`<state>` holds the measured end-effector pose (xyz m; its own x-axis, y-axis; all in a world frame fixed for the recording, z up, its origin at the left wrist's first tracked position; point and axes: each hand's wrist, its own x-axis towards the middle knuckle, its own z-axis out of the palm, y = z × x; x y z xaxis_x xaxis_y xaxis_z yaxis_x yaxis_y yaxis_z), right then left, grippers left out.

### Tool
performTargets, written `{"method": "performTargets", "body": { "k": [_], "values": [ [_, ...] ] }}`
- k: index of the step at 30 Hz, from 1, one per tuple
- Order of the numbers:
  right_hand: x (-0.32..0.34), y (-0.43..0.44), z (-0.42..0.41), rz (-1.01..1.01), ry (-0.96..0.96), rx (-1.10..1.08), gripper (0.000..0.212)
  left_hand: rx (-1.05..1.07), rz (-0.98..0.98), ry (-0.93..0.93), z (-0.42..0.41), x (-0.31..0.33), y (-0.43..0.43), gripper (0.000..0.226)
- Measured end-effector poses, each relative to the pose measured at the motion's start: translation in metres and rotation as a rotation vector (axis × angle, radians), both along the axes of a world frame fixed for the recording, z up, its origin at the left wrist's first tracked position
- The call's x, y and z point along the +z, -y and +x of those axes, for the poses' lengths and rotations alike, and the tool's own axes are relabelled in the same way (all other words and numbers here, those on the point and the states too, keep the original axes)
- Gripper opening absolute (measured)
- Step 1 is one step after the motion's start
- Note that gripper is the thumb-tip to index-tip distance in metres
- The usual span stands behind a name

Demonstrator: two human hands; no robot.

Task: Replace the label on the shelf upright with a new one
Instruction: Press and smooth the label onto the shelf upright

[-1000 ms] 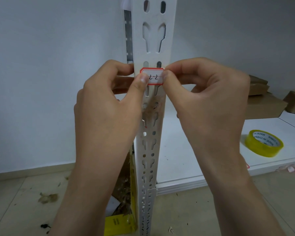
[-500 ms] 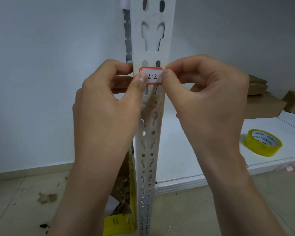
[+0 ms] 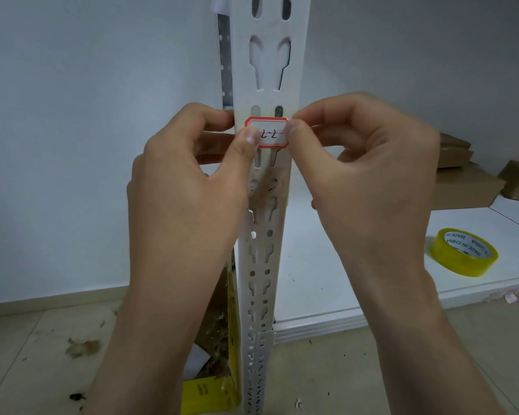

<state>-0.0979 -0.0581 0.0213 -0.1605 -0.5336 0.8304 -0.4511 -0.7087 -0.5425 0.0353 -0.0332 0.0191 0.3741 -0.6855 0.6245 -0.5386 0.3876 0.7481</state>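
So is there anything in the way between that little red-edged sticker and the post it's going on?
Nothing visible. Both hands, left and right, hold the red-bordered label right at the face of the white shelf upright, thumbs on its ends. Below it sits only brownish residue.

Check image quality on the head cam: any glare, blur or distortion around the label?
Head view: soft, even light, no glare on the label; its writing is sharp but partly covered by the left hand thumb. Wide-angle distortion makes the upright taper downward. Tape roll near the right edge stays readable, and shadows are faint.
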Motion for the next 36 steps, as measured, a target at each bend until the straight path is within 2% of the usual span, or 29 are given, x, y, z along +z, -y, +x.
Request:
{"method": "performTargets", "body": {
  "k": [5, 11, 18, 23, 29, 31, 33, 36],
  "values": [
    [-0.0010, 0.0014, 0.0001, 0.000, -0.078, -0.066, 0.003, -0.001, -0.005, -0.007, -0.0003, -0.0005, 0.0009, 0.022],
    [0.0007, 0.0010, -0.0033, 0.021, 0.006, 0.014, 0.006, -0.002, -0.002, -0.005, -0.0001, 0.0000, 0.0007, 0.021],
    [0.0004, 0.0016, -0.0017, 0.004, -0.076, -0.047, 0.003, 0.004, -0.008, 0.003, -0.0003, -0.0009, 0.0020, 0.020],
    [0.0019, -0.0013, -0.0029, 0.047, 0.038, 0.048, 0.006, 0.007, -0.003, 0.006, 0.0004, -0.0008, 0.0018, 0.022],
    [0.0010, -0.0009, 0.0003, 0.028, -0.034, -0.024, 0.002, -0.002, -0.006, -0.015, -0.0011, -0.0008, -0.0006, 0.021],
    [0.0032, -0.0016, -0.0035, 0.067, -0.053, 0.012, 0.004, 0.000, -0.003, -0.010, -0.0010, -0.0010, -0.0004, 0.021],
    [0.0045, -0.0017, -0.0063, 0.099, -0.018, 0.074, 0.008, 0.005, 0.003, -0.008, -0.0011, -0.0007, -0.0006, 0.021],
    [0.0020, -0.0012, -0.0031, 0.059, 0.033, 0.048, 0.006, 0.012, 0.009, -0.012, -0.0016, -0.0007, -0.0006, 0.022]
  ]
}}
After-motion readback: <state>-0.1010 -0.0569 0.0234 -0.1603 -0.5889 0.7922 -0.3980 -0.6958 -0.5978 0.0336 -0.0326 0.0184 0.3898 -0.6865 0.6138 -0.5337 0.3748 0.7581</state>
